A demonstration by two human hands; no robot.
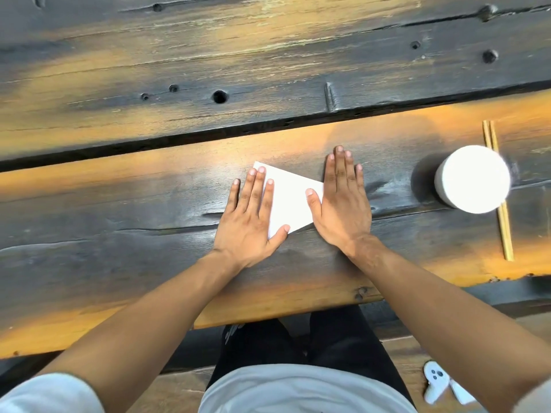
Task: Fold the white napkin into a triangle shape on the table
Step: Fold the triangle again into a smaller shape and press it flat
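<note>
My left hand (249, 216) and right hand (343, 201) press flat on the white napkin (290, 201), folded triangular, on the table (149, 204).

The thin white paper napkin (290, 201) lies flat on the dark, worn wooden plank table (149, 204), already folded into a triangle. Its long edge runs from a far-left corner down to a right corner, and the third corner points toward the table's near edge. It sits left of the white cylindrical cup (472, 178), well apart from it, on the same plank. Its left side and right corner are partly covered by flat hands, so those edges cannot be fully seen.
</note>
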